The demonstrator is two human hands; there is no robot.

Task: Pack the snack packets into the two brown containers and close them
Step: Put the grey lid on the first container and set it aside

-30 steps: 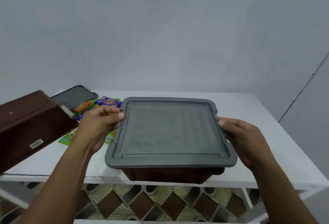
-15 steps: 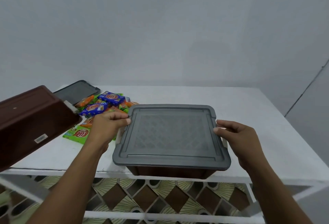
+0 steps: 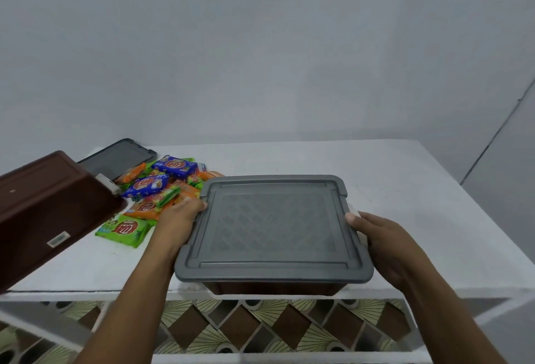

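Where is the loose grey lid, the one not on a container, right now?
In the head view, the loose grey lid lies at the white table's far left, behind the snack packets and beside the left brown container.

Under the grey lid (image 3: 273, 227) only a dark strip of the brown container (image 3: 275, 288) shows, and whatever lies inside is covered. The left hand (image 3: 176, 222) and right hand (image 3: 385, 245) grip the lid's side rims, their fingers out of sight below it. Left of the lid, the second brown container (image 3: 49, 210) runs off the picture's edge with its opening turned away and its white label (image 3: 58, 239) too small to read, and it covers part of the spare lid (image 3: 115, 158), while the left hand hides some of the snack packets (image 3: 150, 198).
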